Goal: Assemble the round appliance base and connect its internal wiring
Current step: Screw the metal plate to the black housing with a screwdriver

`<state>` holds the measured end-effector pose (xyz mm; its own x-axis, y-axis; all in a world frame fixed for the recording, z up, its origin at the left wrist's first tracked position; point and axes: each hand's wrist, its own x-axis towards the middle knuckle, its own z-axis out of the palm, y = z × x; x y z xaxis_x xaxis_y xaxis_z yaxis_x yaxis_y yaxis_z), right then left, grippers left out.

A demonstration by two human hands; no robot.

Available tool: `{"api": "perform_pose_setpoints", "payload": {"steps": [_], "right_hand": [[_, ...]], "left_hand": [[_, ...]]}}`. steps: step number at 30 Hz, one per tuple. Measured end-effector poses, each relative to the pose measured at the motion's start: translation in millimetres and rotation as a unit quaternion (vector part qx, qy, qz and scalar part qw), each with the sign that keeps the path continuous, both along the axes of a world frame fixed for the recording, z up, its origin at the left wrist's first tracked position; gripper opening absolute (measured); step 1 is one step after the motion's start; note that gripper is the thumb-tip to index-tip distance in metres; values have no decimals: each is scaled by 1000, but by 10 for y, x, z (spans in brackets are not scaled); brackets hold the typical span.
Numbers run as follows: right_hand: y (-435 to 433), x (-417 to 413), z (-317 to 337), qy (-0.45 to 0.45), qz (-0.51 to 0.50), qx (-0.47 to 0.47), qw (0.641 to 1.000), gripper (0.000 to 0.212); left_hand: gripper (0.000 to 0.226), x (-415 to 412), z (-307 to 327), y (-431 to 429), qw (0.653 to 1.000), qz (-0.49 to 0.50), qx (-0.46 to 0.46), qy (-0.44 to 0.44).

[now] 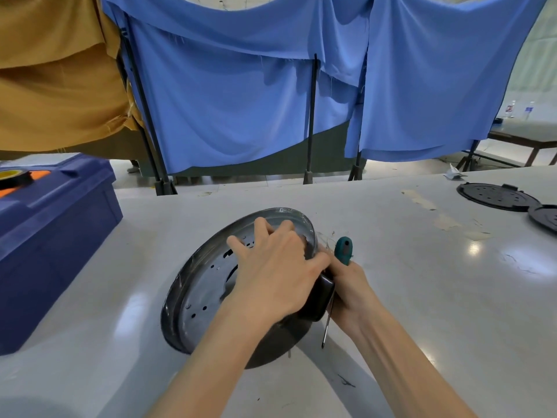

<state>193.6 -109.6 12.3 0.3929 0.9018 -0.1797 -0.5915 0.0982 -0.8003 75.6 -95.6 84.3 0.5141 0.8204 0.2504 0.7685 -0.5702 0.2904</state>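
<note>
The round appliance base (196,285), a dark metal dish with several holes in its face, stands tilted on its lower edge on the white table (422,297). My left hand (271,267) lies on its inner face with fingers spread and the thumb across the right rim. A black plastic part (319,297) sits on that rim below the thumb. My right hand (349,285) is behind the rim and grips a screwdriver; its teal handle (343,250) points up and its thin shaft (327,327) points down toward the table. No wiring is clearly visible.
A blue plastic crate (54,236) with a tape roll (15,176) on its lid stands at the left. Two black round covers (497,197) lie at the far right of the table. Blue and tan cloths hang behind the table's far edge.
</note>
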Motion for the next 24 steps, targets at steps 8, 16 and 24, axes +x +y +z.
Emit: {"api": "perform_pose_setpoints", "payload": {"steps": [8,16,24], "right_hand": [[-26,-56,11,-2,15,10,1000,13],[-73,77,66,-126,165,-7,978,34],[-46,233,-87,-482,162,-136,850,21]], "left_hand": [[39,-9,51,46,1000,-8,0,18],[42,-75,164,107,1000,-1,26,-8],[51,-316,229,177,999,-3,8,-38]]}}
